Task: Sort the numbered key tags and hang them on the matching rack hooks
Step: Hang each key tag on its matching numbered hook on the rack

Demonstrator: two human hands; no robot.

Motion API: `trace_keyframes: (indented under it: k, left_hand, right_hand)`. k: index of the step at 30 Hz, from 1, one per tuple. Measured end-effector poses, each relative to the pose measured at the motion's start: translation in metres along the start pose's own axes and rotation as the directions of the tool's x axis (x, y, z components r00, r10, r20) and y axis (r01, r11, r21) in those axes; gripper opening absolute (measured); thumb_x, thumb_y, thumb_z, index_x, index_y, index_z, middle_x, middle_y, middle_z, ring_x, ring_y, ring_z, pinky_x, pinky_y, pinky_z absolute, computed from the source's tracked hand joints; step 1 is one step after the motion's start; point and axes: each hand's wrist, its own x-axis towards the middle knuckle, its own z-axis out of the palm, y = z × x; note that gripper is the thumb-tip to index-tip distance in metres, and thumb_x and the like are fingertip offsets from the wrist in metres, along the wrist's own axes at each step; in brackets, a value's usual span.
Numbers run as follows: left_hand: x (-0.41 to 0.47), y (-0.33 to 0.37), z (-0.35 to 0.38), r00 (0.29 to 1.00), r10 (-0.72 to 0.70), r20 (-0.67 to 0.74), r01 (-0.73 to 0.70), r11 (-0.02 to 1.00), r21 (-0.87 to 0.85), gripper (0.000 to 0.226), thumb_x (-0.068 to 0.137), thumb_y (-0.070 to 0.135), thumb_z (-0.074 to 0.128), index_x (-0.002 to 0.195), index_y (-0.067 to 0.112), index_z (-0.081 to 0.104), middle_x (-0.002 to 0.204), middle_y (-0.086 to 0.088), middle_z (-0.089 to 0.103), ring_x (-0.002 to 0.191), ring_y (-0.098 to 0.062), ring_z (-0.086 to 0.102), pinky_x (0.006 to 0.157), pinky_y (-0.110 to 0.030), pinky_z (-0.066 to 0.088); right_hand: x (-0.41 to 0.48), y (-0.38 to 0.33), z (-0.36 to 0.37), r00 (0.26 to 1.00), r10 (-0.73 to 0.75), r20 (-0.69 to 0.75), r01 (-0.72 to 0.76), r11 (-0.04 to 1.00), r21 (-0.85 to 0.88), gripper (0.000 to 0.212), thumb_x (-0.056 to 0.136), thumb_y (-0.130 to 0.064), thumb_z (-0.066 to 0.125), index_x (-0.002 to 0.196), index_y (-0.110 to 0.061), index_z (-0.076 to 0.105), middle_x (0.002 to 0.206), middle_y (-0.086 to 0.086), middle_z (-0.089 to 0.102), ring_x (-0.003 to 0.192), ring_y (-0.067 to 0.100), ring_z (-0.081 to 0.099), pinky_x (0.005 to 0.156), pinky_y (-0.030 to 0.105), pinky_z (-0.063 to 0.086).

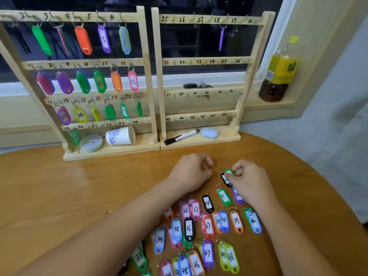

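Left hand (191, 172) and right hand (249, 182): both bare. Forearms (119, 222) bare along their full visible length, from lower frame edge to wrists.

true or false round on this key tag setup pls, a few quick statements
1. The right hand pinches a green tag. True.
2. The paper cup stands upright on the left rack. False: it lies on its side on that rack's base.
3. The right rack has just one tag hanging on it, a purple tag. True.
4. The marker lies on the table among the loose tags. False: it lies on the right rack's base, next to a pale blue case.
5. A bottle stands to the right of both racks. True.
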Motion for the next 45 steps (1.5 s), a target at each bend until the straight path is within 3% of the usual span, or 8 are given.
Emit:
trace_keyframes:
  k: [5,9,13,20,28,36,39,45]
  left_hand:
    - [0.019,0.013,0.017,0.997,0.08,0.025,-0.081,0.993,0.09,0.029,0.093,0.038,0.079,0.119,0.027,0.071,0.098,0.01,0.07,0.089,-0.01,0.064,0.081,-0.028,0.051]
    - [0.026,0.016,0.027,0.993,0.113,0.015,-0.114,0.985,0.128,0.013,0.095,0.034,0.076,0.103,0.024,0.076,0.093,0.008,0.074,0.086,-0.012,0.066,0.078,-0.031,0.054]
    - [0.025,0.012,0.027,0.992,0.128,0.005,-0.128,0.986,0.106,0.008,0.099,0.022,0.071,0.094,0.024,0.077,0.091,0.011,0.076,0.085,-0.007,0.067,0.08,-0.028,0.054]
    - [0.001,-0.002,-0.016,0.992,0.056,-0.114,-0.066,0.994,-0.086,0.008,0.1,0.034,0.07,0.094,0.029,0.073,0.091,0.013,0.073,0.09,-0.002,0.066,0.084,-0.029,0.056]
    - [-0.068,-0.057,-0.09,0.96,-0.09,-0.266,-0.009,0.936,-0.351,0.011,0.097,0.014,0.072,0.089,0.022,0.073,0.091,0.01,0.08,0.091,-0.007,0.074,0.088,-0.03,0.058]
    - [-0.114,-0.146,-0.139,0.878,-0.263,-0.4,0.093,0.913,-0.397,0.015,0.099,0.016,0.067,0.091,0.027,0.07,0.093,0.002,0.08,0.092,-0.023,0.074,0.094,-0.054,0.058]
    - [-0.118,-0.171,-0.152,0.816,-0.286,-0.502,0.101,0.926,-0.364,0.009,0.101,0.025,0.07,0.092,0.025,0.072,0.089,0.003,0.078,0.087,-0.019,0.073,0.087,-0.046,0.059]
    - [-0.104,-0.194,-0.183,0.656,-0.26,-0.709,0.069,0.956,-0.286,0.005,0.097,0.026,0.077,0.092,0.026,0.077,0.083,0.015,0.076,0.074,0.001,0.065,0.07,-0.019,0.048]
  right_hand:
    - [0.002,0.001,0.0,0.999,0.036,0.02,-0.037,0.996,0.081,0.019,0.092,-0.04,0.082,0.099,-0.027,0.069,0.086,-0.016,0.064,0.079,-0.002,0.06,0.061,0.022,0.043]
    - [0.007,0.007,0.0,0.997,0.042,0.07,-0.054,0.983,0.175,0.025,0.085,-0.047,0.087,0.093,-0.031,0.07,0.081,-0.011,0.068,0.079,0.007,0.067,0.063,0.028,0.048]
    - [0.01,0.011,-0.002,0.988,0.074,0.135,-0.11,0.953,0.283,0.013,0.088,-0.029,0.087,0.094,-0.029,0.075,0.08,-0.009,0.068,0.081,0.009,0.068,0.064,0.026,0.045]
    - [0.01,0.001,-0.001,0.999,0.004,0.052,-0.029,0.87,0.492,0.006,0.098,-0.026,0.075,0.093,-0.028,0.075,0.086,-0.009,0.076,0.082,0.005,0.069,0.072,0.026,0.046]
    - [0.005,-0.07,0.001,0.954,-0.201,0.222,-0.02,0.696,0.718,0.02,0.103,-0.012,0.067,0.117,-0.022,0.075,0.102,0.0,0.082,0.081,0.017,0.074,0.07,0.033,0.048]
    - [-0.002,-0.167,0.037,0.854,-0.357,0.379,-0.034,0.687,0.725,0.014,0.098,-0.014,0.073,0.109,-0.007,0.072,0.098,0.004,0.082,0.083,0.017,0.077,0.07,0.022,0.051]
    - [-0.004,-0.202,0.057,0.846,-0.42,0.329,0.054,0.681,0.73,0.015,0.098,-0.01,0.073,0.112,-0.009,0.069,0.094,0.003,0.082,0.083,0.015,0.077,0.071,0.017,0.054]
    - [0.006,-0.257,0.103,0.874,-0.453,0.178,0.245,0.726,0.643,0.011,0.093,-0.021,0.082,0.096,-0.024,0.072,0.081,-0.005,0.08,0.083,0.016,0.077,0.083,0.036,0.057]
